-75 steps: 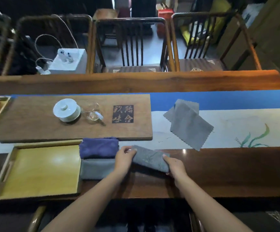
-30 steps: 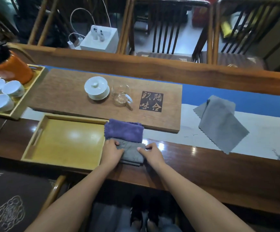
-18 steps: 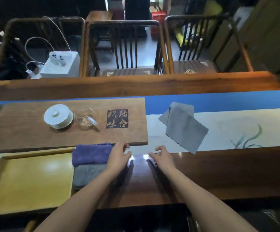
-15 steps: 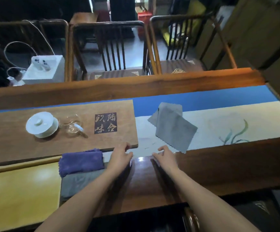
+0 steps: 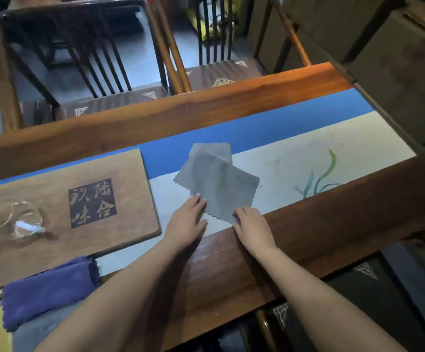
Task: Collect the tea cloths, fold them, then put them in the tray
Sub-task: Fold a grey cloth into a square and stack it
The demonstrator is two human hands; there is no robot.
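Wooden tea board (image 5: 61, 212): one dark square panel (image 5: 92, 203) set into its top face, bearing four light brush-style Chinese characters in two columns; right column reads 陆 over 合, left column has 味 below and an upper character too cursive to read with certainty. Chair cushions (image 5: 221, 72) beyond the table: woven ornamental corner motifs only, no lettering. No other text, numbers or brand marks legible

A wooden tea board (image 5: 54, 214) with carved characters lies on the desk (image 5: 231, 262) and carries a glass pitcher (image 5: 15, 221), beside a blue-and-cream runner (image 5: 308, 153), with two dark chairs (image 5: 84, 59) behind
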